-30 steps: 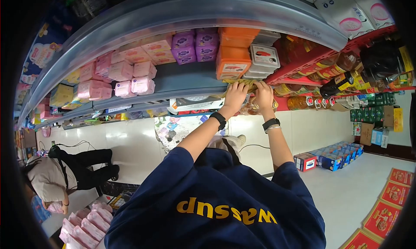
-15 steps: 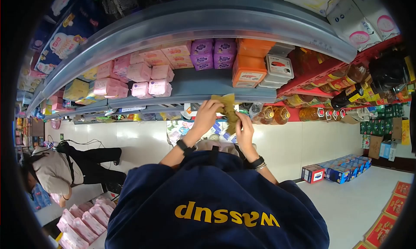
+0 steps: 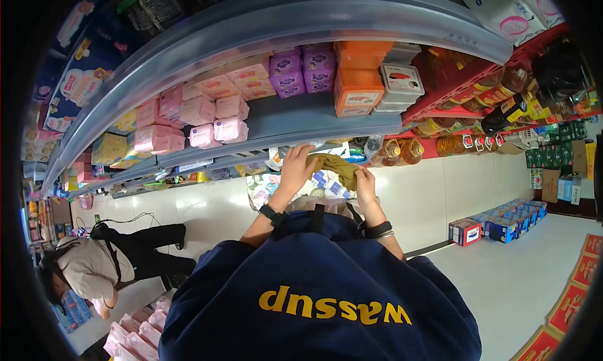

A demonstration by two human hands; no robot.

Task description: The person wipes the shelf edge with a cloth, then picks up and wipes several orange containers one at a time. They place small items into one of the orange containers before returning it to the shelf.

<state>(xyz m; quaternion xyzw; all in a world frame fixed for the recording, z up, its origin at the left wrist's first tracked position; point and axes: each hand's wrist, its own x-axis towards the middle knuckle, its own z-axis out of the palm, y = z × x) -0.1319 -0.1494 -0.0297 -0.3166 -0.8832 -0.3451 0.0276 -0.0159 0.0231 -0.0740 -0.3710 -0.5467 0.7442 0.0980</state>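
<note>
An olive-yellow cloth stretches between my two hands in front of the shelf's lower edge. My left hand grips its left end, fingers partly hidden by the folds. At the other end, my right hand pinches the cloth between thumb and fingers. The fabric is bunched and sags a little. Below it lie packets in white, blue and green wrappers, partly covered by my arms.
Pink packs, purple packs and an orange container line the shelf. Oil bottles stand right. A person is at the left. Blue boxes sit on the floor.
My right hand has moved slightly right and down, away from my left. The cloth, bunched upright before, now spans sideways between my hands. The view has shifted slightly.
</note>
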